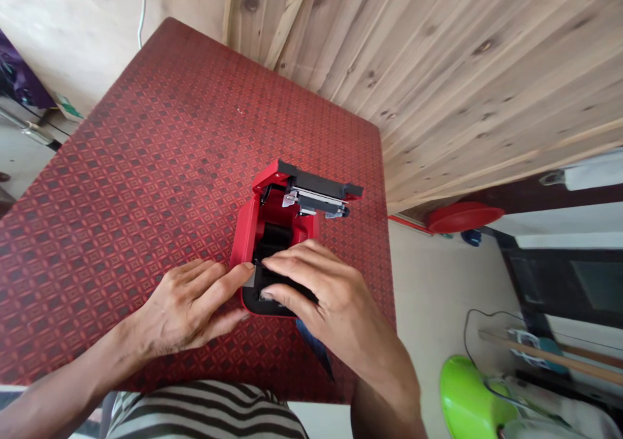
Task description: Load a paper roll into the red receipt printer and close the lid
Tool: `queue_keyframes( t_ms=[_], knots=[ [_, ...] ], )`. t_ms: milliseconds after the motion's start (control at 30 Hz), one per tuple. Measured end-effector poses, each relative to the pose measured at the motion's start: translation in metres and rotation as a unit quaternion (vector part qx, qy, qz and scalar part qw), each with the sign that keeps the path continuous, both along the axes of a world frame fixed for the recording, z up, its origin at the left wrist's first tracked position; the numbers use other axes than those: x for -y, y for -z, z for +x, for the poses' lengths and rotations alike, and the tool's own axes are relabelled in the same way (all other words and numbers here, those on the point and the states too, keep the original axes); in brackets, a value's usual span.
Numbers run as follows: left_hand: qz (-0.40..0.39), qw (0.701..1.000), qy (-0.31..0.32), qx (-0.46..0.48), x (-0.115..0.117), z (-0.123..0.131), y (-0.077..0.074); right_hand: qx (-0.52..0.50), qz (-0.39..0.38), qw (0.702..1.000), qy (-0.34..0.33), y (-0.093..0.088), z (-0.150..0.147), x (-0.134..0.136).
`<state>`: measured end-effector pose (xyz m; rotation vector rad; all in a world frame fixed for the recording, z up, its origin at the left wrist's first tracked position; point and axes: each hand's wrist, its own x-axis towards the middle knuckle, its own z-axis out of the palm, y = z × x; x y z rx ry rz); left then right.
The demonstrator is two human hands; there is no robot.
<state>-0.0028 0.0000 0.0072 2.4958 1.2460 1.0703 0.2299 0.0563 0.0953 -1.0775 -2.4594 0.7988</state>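
A small red and black label printer (pixel 243 231) stands on the table with its lid (pixel 316 186) raised at the back. Its inside is dark, with a black roll-like part (pixel 276 237) in the bay. My left hand (pixel 195 303) holds the printer's front left corner, index fingertip by a small grey patch on the rim and thumb low at the front. Over the front right of the printer, my right hand (pixel 316 283) is curled, with fingertips at the opening and thumb on the black front part. Whatever lies between those fingers is hidden. A dark blue strip (pixel 315 350) shows under my right hand.
The table (pixel 185 121) has a red patterned cover. A plank wall (pixel 438 69) rises along its far right side. On the floor at right are a red basin (pixel 462 216) and a bright green container (pixel 467 397) with a cable by it.
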Motion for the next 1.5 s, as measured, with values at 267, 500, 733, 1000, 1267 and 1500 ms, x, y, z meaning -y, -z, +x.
queue_keyframes(
  t_ms=[267, 500, 733, 1000, 1267, 1500],
  knots=[
    [-0.091, 0.989, -0.014, 0.114, -0.002, -0.005, -0.011, -0.011, 0.152, 0.987, 0.058, 0.018, -0.002, 0.018],
    [-0.128, 0.985, -0.060, 0.101, -0.045, -0.012, -0.032, -0.038, 0.209, 0.972, 0.105, 0.012, 0.011, 0.048],
    [-0.119, 0.982, -0.079, 0.126, -0.106, 0.007, -0.046, -0.075, 0.213, 0.967, 0.116, 0.017, 0.016, 0.057],
    [-0.208, 0.961, -0.014, 0.180, -0.125, 0.031, -0.069, -0.084, 0.232, 0.961, 0.123, 0.019, 0.019, 0.056],
    [-0.106, 0.991, 0.063, 0.055, -0.083, 0.017, -0.066, -0.064, 0.263, 0.955, 0.124, 0.022, 0.025, 0.063],
    [-0.117, 0.987, 0.089, 0.072, -0.080, 0.011, -0.058, -0.042, 0.305, 0.945, 0.108, 0.028, 0.017, 0.067]
  ],
)
